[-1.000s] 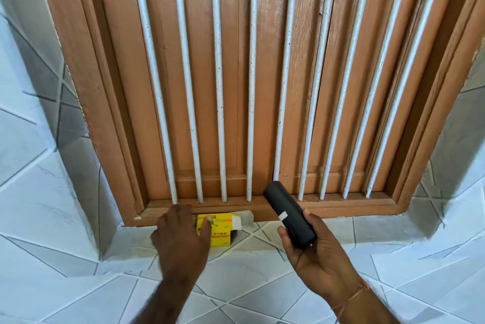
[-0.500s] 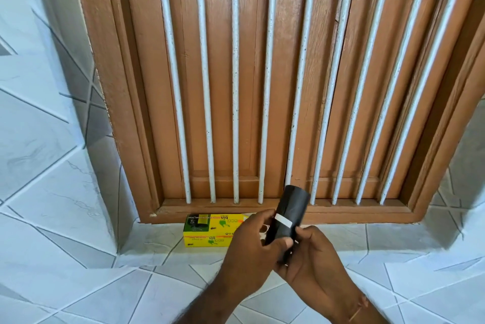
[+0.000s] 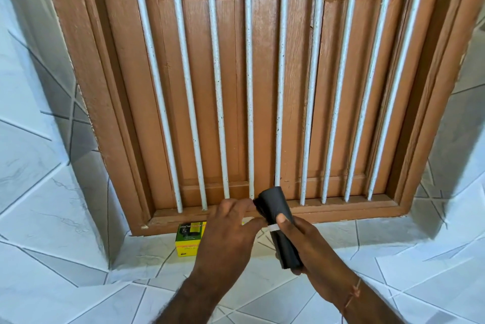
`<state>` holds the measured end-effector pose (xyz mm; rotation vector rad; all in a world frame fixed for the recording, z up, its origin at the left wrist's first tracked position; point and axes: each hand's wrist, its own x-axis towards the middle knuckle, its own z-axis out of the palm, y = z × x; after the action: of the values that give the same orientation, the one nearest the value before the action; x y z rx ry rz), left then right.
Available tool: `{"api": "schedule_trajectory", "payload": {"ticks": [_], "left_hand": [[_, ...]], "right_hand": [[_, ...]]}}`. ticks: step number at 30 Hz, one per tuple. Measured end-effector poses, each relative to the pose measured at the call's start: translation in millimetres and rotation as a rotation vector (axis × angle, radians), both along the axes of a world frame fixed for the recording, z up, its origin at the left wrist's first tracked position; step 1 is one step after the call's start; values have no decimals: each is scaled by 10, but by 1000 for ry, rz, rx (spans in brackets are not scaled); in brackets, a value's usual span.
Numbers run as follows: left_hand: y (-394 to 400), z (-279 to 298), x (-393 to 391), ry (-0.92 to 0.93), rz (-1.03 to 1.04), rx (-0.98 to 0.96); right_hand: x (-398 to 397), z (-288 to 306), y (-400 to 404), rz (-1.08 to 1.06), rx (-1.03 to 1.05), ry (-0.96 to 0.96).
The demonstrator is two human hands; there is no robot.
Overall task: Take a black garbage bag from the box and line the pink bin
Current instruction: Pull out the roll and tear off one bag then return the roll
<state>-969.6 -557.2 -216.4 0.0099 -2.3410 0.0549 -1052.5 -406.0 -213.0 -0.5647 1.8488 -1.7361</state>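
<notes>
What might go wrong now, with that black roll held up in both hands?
The right hand grips the black garbage bag roll mid-air over the tiled ledge; picking at its white sticker with the left hand might tear the bag. If the grip slackens, the roll may drop. The left hand hides part of the yellow box, which might get knocked.

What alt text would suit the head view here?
Right hand grips a black garbage bag roll while the left hand picks at its top end. Behind them, a yellow box sits on the tiled sill below a barred wooden window.
</notes>
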Motion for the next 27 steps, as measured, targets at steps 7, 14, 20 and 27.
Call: {"api": "schedule_trajectory", "payload": {"ticks": [7, 14, 20, 27], "left_hand": [[-34, -35, -37, 96, -44, -67], [-74, 18, 2, 47, -95, -111], [-67, 69, 35, -114, -61, -92], [-48, 36, 25, -319, 27, 97]], "right_hand": [[-61, 59, 22, 88, 44, 23], [-101, 68, 50, 137, 125, -63], [-129, 35, 34, 152, 187, -111], [-111, -40, -36, 119, 230, -118]]}}
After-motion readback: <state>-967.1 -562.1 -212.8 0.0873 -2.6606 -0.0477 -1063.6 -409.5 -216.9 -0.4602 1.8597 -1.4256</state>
